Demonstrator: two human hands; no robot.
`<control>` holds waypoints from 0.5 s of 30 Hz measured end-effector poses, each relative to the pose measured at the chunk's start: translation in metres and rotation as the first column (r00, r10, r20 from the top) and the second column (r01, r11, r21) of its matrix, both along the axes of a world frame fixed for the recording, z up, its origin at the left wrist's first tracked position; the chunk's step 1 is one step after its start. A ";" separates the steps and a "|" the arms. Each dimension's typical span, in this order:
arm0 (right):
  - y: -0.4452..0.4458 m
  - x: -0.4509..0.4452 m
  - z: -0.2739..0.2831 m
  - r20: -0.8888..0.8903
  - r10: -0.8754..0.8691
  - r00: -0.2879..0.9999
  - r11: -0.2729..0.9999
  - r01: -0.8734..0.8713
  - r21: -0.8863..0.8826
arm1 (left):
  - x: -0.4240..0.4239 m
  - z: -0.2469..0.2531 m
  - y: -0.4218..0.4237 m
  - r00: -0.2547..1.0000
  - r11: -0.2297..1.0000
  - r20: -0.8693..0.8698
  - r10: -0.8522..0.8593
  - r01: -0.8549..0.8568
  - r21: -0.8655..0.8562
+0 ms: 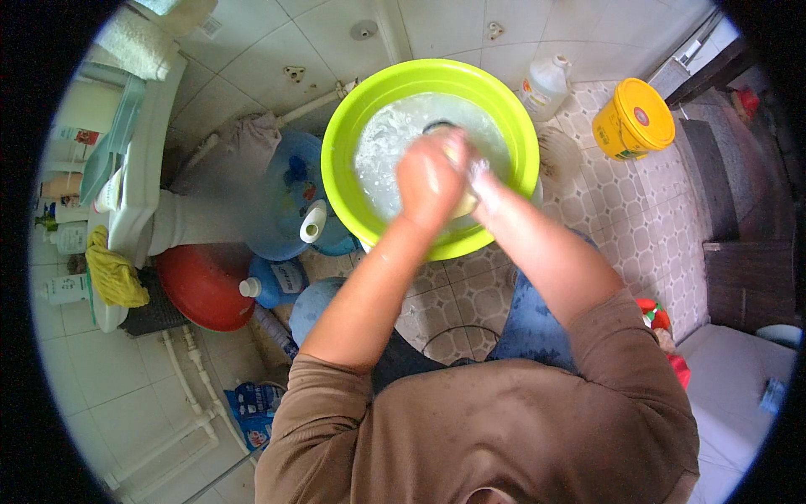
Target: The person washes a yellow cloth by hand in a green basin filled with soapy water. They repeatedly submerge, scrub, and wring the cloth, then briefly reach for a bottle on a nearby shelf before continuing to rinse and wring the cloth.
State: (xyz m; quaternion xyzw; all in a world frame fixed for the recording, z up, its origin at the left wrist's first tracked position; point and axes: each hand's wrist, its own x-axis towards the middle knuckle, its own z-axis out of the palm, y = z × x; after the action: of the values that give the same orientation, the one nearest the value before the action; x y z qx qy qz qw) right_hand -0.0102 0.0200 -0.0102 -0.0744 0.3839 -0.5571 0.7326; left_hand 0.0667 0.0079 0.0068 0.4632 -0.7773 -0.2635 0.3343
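A lime-green plastic basin (pixel 338 183) of cloudy, sudsy water (pixel 384 135) stands before me. Over the water, my left hand (pixel 430 176) is closed against a pale yellow item (pixel 466 205). My right hand (pixel 471 165) presses in from the other side, with foam at its wrist. Both hands are wet, blurred and close together, and they cover most of the item, so I cannot tell what it is. A dark curved edge (pixel 439 126) shows just beyond my fingers; whether it belongs to the same item is unclear.
Left of the basin are a blue basin (pixel 277 217), a white-necked bottle (pixel 313 222), a blue jug (pixel 277 282) and a red basin (pixel 204 290). A white washbasin (pixel 141 183) carries a yellow cloth (pixel 113 268). To the right stand a translucent jug (pixel 544 88) and a lidded yellow bucket (pixel 633 120).
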 end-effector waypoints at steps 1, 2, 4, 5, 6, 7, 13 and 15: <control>0.005 0.005 -0.001 0.064 -0.030 0.998 0.998 0.027 0.049 | 0.006 0.003 -0.011 0.986 0.985 -0.042 0.159 -0.156 0.067; -0.001 0.006 -0.006 0.085 0.117 0.989 0.991 -0.122 0.054 | 0.010 0.005 -0.018 0.962 0.954 -0.048 0.269 -0.260 0.149; -0.001 0.007 -0.011 -0.065 0.025 0.998 0.999 -0.028 -0.037 | 0.011 0.009 -0.019 0.916 0.919 -0.112 0.385 -0.369 0.138; 0.002 0.009 -0.014 0.024 0.052 0.998 0.995 -0.050 -0.085 | 0.010 0.011 -0.018 0.897 0.912 -0.163 0.411 -0.404 0.077; -0.003 0.001 -0.015 0.064 0.068 0.996 0.962 -0.048 -0.267 | 0.004 0.011 -0.009 0.949 0.956 -0.116 0.294 -0.295 0.009; -0.002 -0.006 -0.016 -0.053 -0.052 0.997 0.967 0.037 -0.253 | -0.001 0.016 0.003 0.979 0.980 -0.104 0.174 -0.162 0.113; 0.001 -0.006 -0.007 0.104 0.073 0.992 0.992 -0.061 -0.110 | 0.013 -0.028 -0.028 0.927 0.949 -0.205 0.315 -0.309 0.061; -0.005 -0.008 -0.003 0.020 0.259 0.966 0.931 -0.245 -0.269 | 0.032 -0.038 -0.052 0.863 0.942 -0.404 0.303 -0.208 0.262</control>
State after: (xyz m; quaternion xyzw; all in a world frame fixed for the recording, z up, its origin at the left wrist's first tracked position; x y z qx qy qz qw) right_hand -0.0186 0.0150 -0.0132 -0.2049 0.2732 -0.5065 0.7918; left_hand 0.0991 -0.0441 -0.0315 0.5238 -0.5810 -0.3945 0.4821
